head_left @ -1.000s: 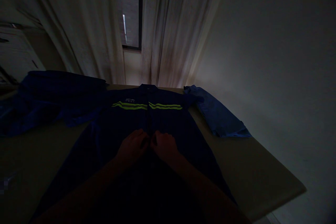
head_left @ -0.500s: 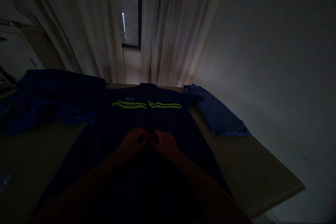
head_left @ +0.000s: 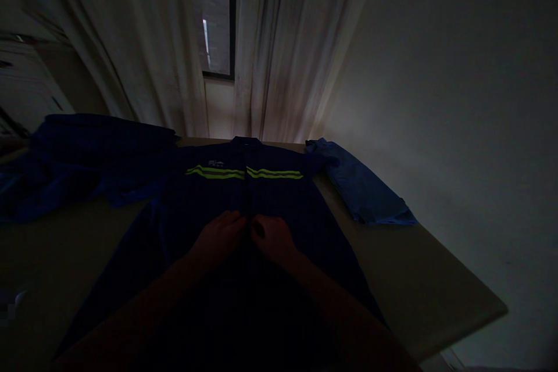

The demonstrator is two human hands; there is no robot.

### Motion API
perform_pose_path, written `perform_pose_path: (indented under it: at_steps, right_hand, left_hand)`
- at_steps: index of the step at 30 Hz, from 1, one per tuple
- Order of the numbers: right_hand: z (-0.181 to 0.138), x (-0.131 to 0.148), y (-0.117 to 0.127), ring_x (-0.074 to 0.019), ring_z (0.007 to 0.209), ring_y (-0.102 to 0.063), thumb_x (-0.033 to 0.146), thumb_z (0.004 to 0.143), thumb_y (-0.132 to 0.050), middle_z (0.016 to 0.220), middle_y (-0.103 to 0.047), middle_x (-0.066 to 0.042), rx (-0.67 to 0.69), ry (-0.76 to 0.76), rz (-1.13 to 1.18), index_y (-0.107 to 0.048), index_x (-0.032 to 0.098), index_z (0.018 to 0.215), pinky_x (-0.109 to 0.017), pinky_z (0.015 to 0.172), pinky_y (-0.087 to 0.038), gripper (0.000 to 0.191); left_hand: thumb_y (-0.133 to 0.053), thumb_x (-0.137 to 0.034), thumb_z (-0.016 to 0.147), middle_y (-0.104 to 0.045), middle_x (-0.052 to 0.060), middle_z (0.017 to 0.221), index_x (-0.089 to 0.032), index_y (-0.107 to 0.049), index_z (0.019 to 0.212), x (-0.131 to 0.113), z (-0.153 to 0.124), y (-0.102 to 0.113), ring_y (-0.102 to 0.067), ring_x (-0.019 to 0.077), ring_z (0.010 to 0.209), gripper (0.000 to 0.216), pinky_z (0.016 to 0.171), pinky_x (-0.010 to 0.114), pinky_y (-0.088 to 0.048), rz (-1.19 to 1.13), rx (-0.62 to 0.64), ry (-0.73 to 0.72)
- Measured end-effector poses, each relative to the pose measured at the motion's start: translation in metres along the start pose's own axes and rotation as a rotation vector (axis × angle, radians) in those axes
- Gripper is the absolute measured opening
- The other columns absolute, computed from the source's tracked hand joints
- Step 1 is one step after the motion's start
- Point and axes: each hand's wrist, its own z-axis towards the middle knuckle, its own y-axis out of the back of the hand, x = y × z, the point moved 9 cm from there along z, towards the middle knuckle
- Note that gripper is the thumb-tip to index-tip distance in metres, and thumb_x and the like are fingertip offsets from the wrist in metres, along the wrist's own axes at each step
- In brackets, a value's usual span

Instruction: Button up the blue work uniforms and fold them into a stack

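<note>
A dark navy work jacket (head_left: 279, 197) lies face up and spread out, its collar at the far end and yellow-green stripes across the chest. Below the stripes, my left hand (head_left: 221, 236) is closed in a pinch on the front edge of the jacket. My right hand (head_left: 274, 238) pinches the same centre opening from the other side, fingers curled. The two hands almost meet at the fingertips. It is too dark to make out any button or zip between them, and the lower part of the jacket fades into shadow under my forearms.
Blue clothing (head_left: 87, 157) lies heaped at the left. A folded blue garment (head_left: 366, 186) rests along the right side, by the wall (head_left: 457, 128). The table (head_left: 431, 279) has a corner at the right. Curtains (head_left: 288, 58) and a narrow window (head_left: 213, 17) stand behind.
My left hand has turned slightly, its fingers now flatter over the front opening. My right hand has stayed nearly in place, and the jacket lies as before.
</note>
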Motion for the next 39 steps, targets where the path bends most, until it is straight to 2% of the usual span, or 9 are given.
perform_pose_path:
  at_steps: [3, 7, 10, 15, 19, 24, 30, 34, 39]
  right_hand:
    - [0.001, -0.001, -0.001, -0.0177, 0.084, -0.071, 0.032, 0.097, -0.06, 0.095, -0.078, -0.004, 0.005, -0.014, 0.004, -0.073, 0.021, 0.104, -0.026, 0.071, -0.041, 0.018]
    - [0.001, -0.005, -0.002, -0.0181, 0.081, -0.07, 0.034, 0.096, -0.062, 0.092, -0.077, -0.004, 0.006, -0.069, -0.011, -0.072, 0.02, 0.104, -0.027, 0.069, -0.04, 0.019]
    - [0.0, -0.005, -0.002, -0.0177, 0.08, -0.069, 0.035, 0.094, -0.064, 0.09, -0.076, -0.003, -0.02, -0.073, 0.001, -0.07, 0.021, 0.102, -0.026, 0.069, -0.039, 0.018]
    - [0.0, 0.0, 0.0, -0.0156, 0.082, -0.066, 0.039, 0.095, -0.066, 0.095, -0.073, -0.002, -0.034, 0.023, 0.068, -0.07, 0.022, 0.103, -0.025, 0.072, -0.041, 0.02]
    - [0.002, 0.001, 0.003, -0.0148, 0.088, -0.064, 0.031, 0.097, -0.068, 0.098, -0.069, -0.003, -0.031, 0.065, 0.107, -0.071, 0.02, 0.1, -0.025, 0.079, -0.043, 0.013]
    - [0.002, -0.001, 0.003, -0.0156, 0.092, -0.061, 0.024, 0.102, -0.058, 0.102, -0.065, -0.004, -0.05, 0.062, 0.11, -0.066, 0.018, 0.1, -0.027, 0.083, -0.044, 0.01]
    - [0.001, -0.005, 0.012, -0.0152, 0.092, -0.06, 0.018, 0.099, -0.059, 0.098, -0.063, -0.003, -0.135, 0.036, 0.162, -0.063, 0.018, 0.096, -0.027, 0.085, -0.044, 0.004]
    - [0.003, -0.003, 0.006, -0.0143, 0.09, -0.062, 0.02, 0.096, -0.063, 0.099, -0.065, -0.003, -0.058, 0.064, 0.163, -0.067, 0.019, 0.096, -0.026, 0.083, -0.045, 0.004]
    - [0.002, -0.004, 0.002, -0.0147, 0.088, -0.065, 0.021, 0.091, -0.068, 0.098, -0.07, -0.002, -0.032, 0.063, 0.184, -0.069, 0.02, 0.103, -0.025, 0.082, -0.045, 0.012]
  left_hand:
    - [-0.051, -0.016, 0.098, -0.064, 0.006, 0.099, -0.022, -0.065, 0.095, 0.0, 0.0, 0.002, -0.06, 0.0228, 0.095, 0.015, 0.087, 0.035, -0.048, -0.003, -0.007, 0.014]
    - [-0.05, -0.016, 0.098, -0.063, 0.006, 0.109, -0.023, -0.066, 0.112, 0.004, 0.002, 0.003, -0.061, 0.0197, 0.103, 0.022, 0.092, 0.033, -0.048, -0.229, -0.019, -0.02]
    - [-0.049, -0.015, 0.098, -0.063, 0.004, 0.107, -0.024, -0.067, 0.106, 0.008, 0.002, 0.002, -0.062, 0.0182, 0.102, 0.022, 0.091, 0.031, -0.048, -0.315, -0.001, -0.036]
    - [-0.053, -0.014, 0.093, -0.062, 0.004, 0.1, -0.022, -0.063, 0.097, 0.014, 0.0, -0.001, -0.061, 0.0203, 0.098, 0.014, 0.086, 0.033, -0.048, -0.215, -0.022, 0.006]
    - [-0.055, -0.016, 0.094, -0.062, 0.003, 0.104, -0.024, -0.063, 0.1, 0.015, 0.0, -0.002, -0.062, 0.0197, 0.101, 0.013, 0.089, 0.032, -0.047, -0.217, -0.02, 0.019]
    - [-0.051, -0.014, 0.094, -0.063, 0.003, 0.104, -0.024, -0.059, 0.099, 0.01, 0.001, 0.0, -0.063, 0.02, 0.1, 0.014, 0.086, 0.032, -0.046, -0.178, -0.021, 0.057]
    - [-0.054, -0.026, 0.096, -0.064, 0.001, 0.092, -0.024, -0.055, 0.102, 0.023, 0.001, -0.003, -0.064, 0.0185, 0.083, 0.007, 0.073, 0.031, -0.043, -0.267, -0.017, 0.233]
    - [-0.054, -0.02, 0.092, -0.065, 0.002, 0.098, -0.023, -0.061, 0.1, 0.023, 0.003, -0.005, -0.064, 0.0182, 0.088, 0.012, 0.078, 0.031, -0.045, -0.282, 0.004, 0.188]
    - [-0.054, -0.019, 0.092, -0.065, 0.002, 0.098, -0.023, -0.062, 0.098, 0.02, 0.002, 0.001, -0.065, 0.017, 0.086, 0.011, 0.078, 0.03, -0.046, -0.228, -0.048, 0.178]
